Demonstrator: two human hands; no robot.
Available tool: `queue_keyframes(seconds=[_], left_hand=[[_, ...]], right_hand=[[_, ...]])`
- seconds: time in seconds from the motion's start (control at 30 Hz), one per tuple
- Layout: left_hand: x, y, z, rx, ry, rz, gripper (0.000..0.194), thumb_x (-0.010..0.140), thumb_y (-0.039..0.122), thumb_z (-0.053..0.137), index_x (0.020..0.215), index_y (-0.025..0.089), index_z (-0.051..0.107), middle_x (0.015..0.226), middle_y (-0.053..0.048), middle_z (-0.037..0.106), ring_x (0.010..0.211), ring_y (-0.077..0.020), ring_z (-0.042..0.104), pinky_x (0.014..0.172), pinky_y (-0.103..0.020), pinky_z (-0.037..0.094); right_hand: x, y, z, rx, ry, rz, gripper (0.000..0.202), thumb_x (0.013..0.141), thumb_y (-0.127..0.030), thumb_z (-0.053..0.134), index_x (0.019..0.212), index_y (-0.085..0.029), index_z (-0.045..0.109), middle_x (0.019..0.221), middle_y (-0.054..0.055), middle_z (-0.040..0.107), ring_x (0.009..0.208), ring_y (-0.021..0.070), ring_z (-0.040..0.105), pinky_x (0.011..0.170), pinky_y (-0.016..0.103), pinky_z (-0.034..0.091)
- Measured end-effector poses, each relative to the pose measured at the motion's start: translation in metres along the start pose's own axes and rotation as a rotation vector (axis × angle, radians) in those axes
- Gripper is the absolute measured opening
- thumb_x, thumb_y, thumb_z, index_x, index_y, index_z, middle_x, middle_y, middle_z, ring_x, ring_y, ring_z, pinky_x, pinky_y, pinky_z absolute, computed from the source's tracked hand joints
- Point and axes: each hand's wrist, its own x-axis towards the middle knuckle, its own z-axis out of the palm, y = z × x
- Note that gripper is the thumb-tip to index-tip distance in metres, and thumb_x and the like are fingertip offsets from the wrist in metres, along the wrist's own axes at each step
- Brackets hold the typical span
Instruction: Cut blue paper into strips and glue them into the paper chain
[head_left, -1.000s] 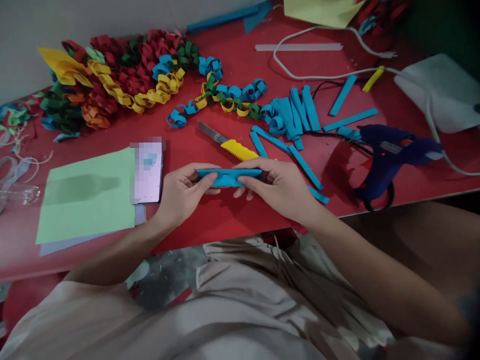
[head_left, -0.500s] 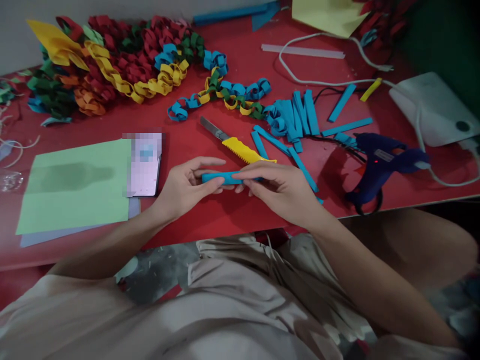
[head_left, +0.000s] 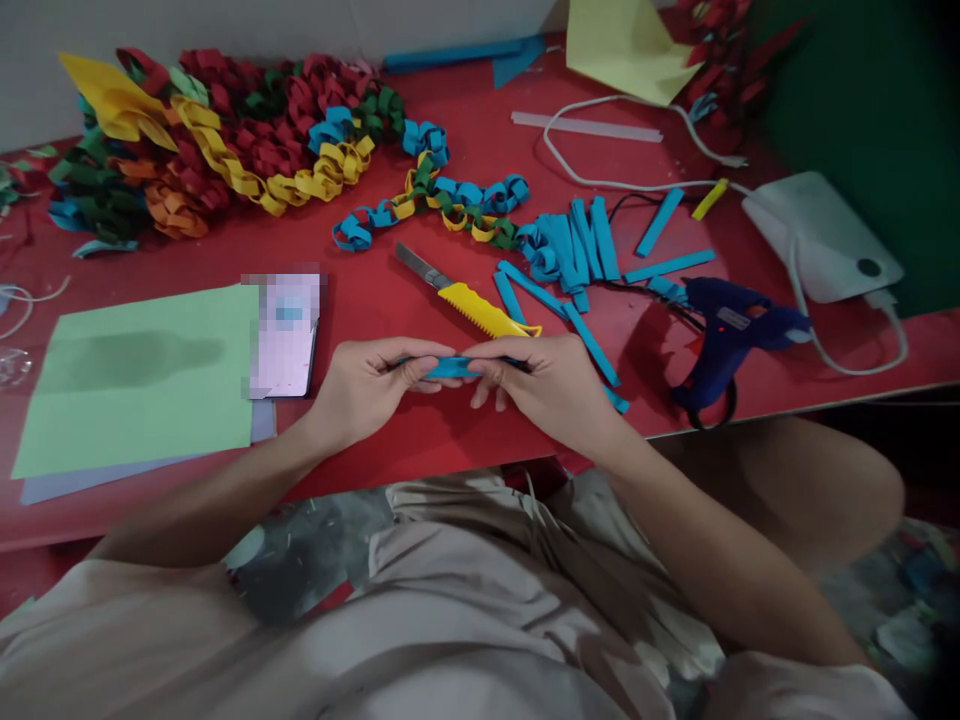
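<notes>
Between both hands, above the table's front edge, is a blue paper strip (head_left: pixel 452 368). My left hand (head_left: pixel 369 385) pinches its left end with the thumb on top. At the other end my right hand (head_left: pixel 541 378) grips it between thumb and fingers. Fingers cover both ends of the strip. Just beyond the right hand lies a utility knife (head_left: pixel 480 308) with a yellow handle, its blade pointing away to the left. Several loose blue strips (head_left: pixel 592 342) rest to the right of it.
A blue glue gun (head_left: pixel 731 335) stands at the right, near a white power bank (head_left: pixel 829 235) and its cable. Paper chains (head_left: pixel 255 150) pile up at the back left. Green paper sheets (head_left: pixel 135 380) and a phone (head_left: pixel 283 340) lie at the left.
My left fingers have closed further over the blue strip, and less of it shows. The hands stay close together; the whole view has shifted slightly.
</notes>
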Motion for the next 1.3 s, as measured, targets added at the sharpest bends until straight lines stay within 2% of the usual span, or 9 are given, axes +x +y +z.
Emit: queue_keyframes(seconds=[0.2, 0.37, 0.47, 0.63, 0.77, 0.87, 1.07, 1.17, 1.3], left_hand=[[0.001, 0.007, -0.004, -0.028, -0.123, 0.012, 0.037, 0.096, 0.051, 0.065, 0.111, 0.019, 0.075, 0.095, -0.006, 0.081, 0.084, -0.0205, 0.080, 0.077, -0.029, 0.068], [0.001, 0.011, -0.004, 0.006, -0.108, 0.000, 0.041, 0.090, 0.051, 0.073, 0.112, 0.016, 0.075, 0.100, -0.008, 0.080, 0.078, -0.0202, 0.079, 0.073, -0.028, 0.067], [-0.001, 0.009, -0.004, 0.095, -0.078, 0.062, 0.040, 0.084, 0.044, 0.080, 0.112, 0.017, 0.076, 0.102, -0.007, 0.080, 0.082, -0.0195, 0.078, 0.075, -0.025, 0.066], [-0.003, 0.007, -0.002, 0.168, -0.032, 0.093, 0.028, 0.094, 0.040, 0.068, 0.106, 0.016, 0.078, 0.087, -0.005, 0.080, 0.072, -0.0166, 0.076, 0.067, -0.021, 0.064], [-0.003, 0.008, -0.002, 0.057, -0.062, 0.043, 0.030, 0.094, 0.037, 0.068, 0.117, 0.020, 0.075, 0.099, -0.005, 0.080, 0.072, -0.0183, 0.078, 0.068, -0.026, 0.066], [-0.003, 0.010, -0.002, 0.039, -0.052, 0.053, 0.022, 0.094, 0.030, 0.066, 0.110, 0.022, 0.079, 0.090, -0.003, 0.080, 0.068, -0.0172, 0.077, 0.068, -0.026, 0.066], [-0.003, 0.012, 0.000, 0.107, 0.021, 0.059, 0.019, 0.091, 0.036, 0.071, 0.094, 0.020, 0.081, 0.085, -0.003, 0.080, 0.072, -0.0161, 0.076, 0.068, -0.022, 0.064], [-0.001, 0.008, 0.001, 0.138, 0.069, 0.043, 0.025, 0.090, 0.040, 0.073, 0.104, 0.020, 0.079, 0.095, -0.004, 0.080, 0.077, -0.0154, 0.076, 0.067, -0.020, 0.063], [0.001, 0.003, 0.001, 0.054, 0.037, -0.042, 0.035, 0.089, 0.046, 0.075, 0.111, 0.019, 0.077, 0.100, -0.004, 0.079, 0.078, -0.0153, 0.076, 0.071, -0.023, 0.065]], right_hand=[[-0.002, 0.005, -0.009, 0.007, -0.083, -0.032, 0.026, 0.100, -0.028, 0.058, 0.116, -0.016, 0.076, 0.074, 0.001, 0.076, 0.056, 0.0117, 0.069, 0.057, 0.023, 0.056], [-0.003, 0.004, -0.012, -0.211, -0.054, -0.210, 0.034, 0.090, -0.019, 0.070, 0.124, -0.016, 0.073, 0.108, 0.006, 0.078, 0.093, 0.0167, 0.074, 0.088, 0.028, 0.057], [-0.003, 0.000, -0.012, -0.231, -0.027, -0.181, 0.030, 0.094, -0.014, 0.059, 0.119, -0.017, 0.074, 0.100, 0.004, 0.078, 0.086, 0.0145, 0.072, 0.081, 0.026, 0.055], [-0.002, -0.003, -0.008, -0.181, -0.030, -0.098, 0.023, 0.100, -0.028, 0.059, 0.094, -0.017, 0.079, 0.074, 0.000, 0.072, 0.065, 0.0109, 0.064, 0.065, 0.024, 0.050], [-0.004, 0.000, -0.007, 0.027, 0.023, -0.030, 0.021, 0.097, -0.026, 0.064, 0.112, -0.019, 0.078, 0.081, -0.001, 0.077, 0.060, 0.0103, 0.068, 0.059, 0.023, 0.054], [-0.005, 0.001, -0.007, 0.145, -0.034, -0.022, 0.025, 0.097, -0.020, 0.061, 0.114, -0.022, 0.078, 0.084, -0.001, 0.078, 0.065, 0.0115, 0.072, 0.063, 0.023, 0.060], [-0.005, -0.006, -0.005, 0.132, -0.021, -0.036, 0.019, 0.093, -0.023, 0.069, 0.108, -0.020, 0.080, 0.096, 0.002, 0.080, 0.067, 0.0116, 0.074, 0.063, 0.022, 0.062], [-0.003, -0.006, -0.003, 0.081, 0.010, -0.014, 0.021, 0.094, -0.026, 0.070, 0.110, -0.019, 0.080, 0.087, 0.001, 0.080, 0.064, 0.0123, 0.074, 0.062, 0.023, 0.063], [-0.002, -0.003, -0.002, 0.034, 0.043, 0.006, 0.025, 0.096, -0.025, 0.066, 0.118, -0.017, 0.077, 0.080, 0.001, 0.079, 0.069, 0.0137, 0.075, 0.066, 0.023, 0.063]])
